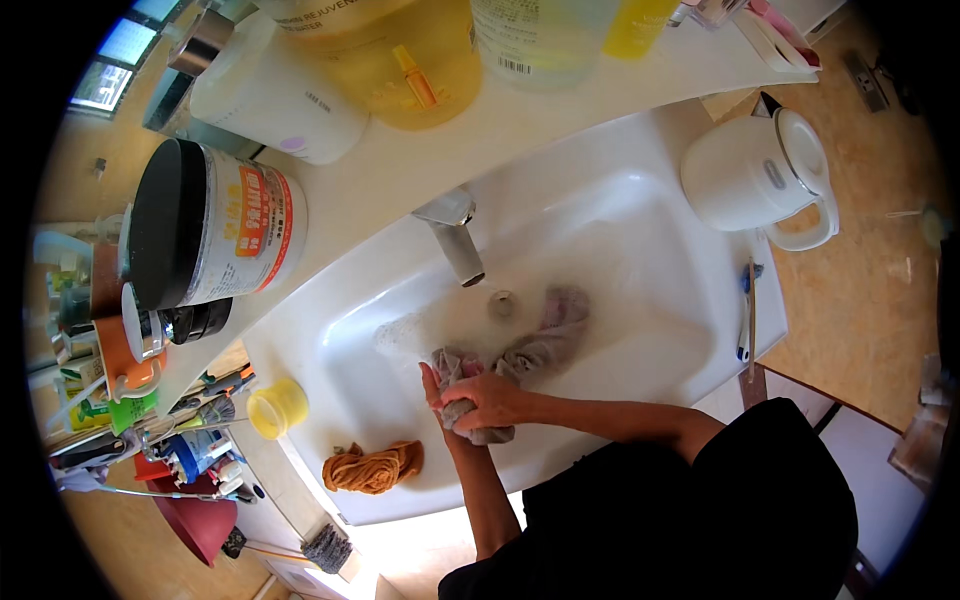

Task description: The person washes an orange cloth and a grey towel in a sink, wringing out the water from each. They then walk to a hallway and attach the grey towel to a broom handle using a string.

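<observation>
A wet grey-pink cloth [484, 433] is bunched between my two hands above the near side of a white washbasin [667, 300]. My right hand [487, 403] closes over it from the right, while my left hand [435, 390] holds it from the left, its palm mostly hidden. More greyish cloth [551, 330] lies in the cloudy water close by; whether it is the same piece, I cannot tell. Beyond my hands are the metal faucet [459, 244] and a round drain fitting [502, 304]. A twisted orange-brown cloth [373, 467] rests on the basin's near left rim.
A yellow tub [277, 407] sits at the basin's left edge. On the right are a white electric kettle [739, 176] and a toothbrush [744, 322]. The shelf [420, 165] above holds large bottles and a black-lidded jar [217, 225]. A red basin [196, 521] is at lower left.
</observation>
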Demonstrator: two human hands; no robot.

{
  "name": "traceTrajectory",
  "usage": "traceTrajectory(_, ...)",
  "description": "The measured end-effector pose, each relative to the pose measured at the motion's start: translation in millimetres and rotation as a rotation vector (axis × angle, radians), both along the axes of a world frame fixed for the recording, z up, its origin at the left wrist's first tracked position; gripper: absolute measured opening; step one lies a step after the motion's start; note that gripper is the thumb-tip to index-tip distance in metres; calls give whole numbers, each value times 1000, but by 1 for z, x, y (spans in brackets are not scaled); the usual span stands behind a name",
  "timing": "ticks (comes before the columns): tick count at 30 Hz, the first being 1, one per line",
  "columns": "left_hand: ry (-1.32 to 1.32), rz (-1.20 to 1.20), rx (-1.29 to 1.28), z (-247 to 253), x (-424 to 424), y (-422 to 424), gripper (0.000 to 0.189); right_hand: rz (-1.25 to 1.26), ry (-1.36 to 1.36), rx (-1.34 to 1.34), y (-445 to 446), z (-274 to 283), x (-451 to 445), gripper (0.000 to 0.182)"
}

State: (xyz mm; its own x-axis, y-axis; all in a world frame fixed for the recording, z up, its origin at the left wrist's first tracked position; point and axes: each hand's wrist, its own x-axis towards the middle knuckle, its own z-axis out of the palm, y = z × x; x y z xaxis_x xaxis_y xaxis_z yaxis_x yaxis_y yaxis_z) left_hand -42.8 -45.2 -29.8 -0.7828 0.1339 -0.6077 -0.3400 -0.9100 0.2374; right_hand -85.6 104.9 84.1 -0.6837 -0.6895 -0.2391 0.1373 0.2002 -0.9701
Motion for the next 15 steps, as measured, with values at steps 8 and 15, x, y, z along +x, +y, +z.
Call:
traceTrajectory(8, -49, 118, -56, 36, 4, 64, 43, -441, 459, 490, 4, -66, -54, 35)
traceTrajectory(15, -203, 104, -222, 58, 15, 39, 36, -379, 549, 721, 29, -123, -58, 36)
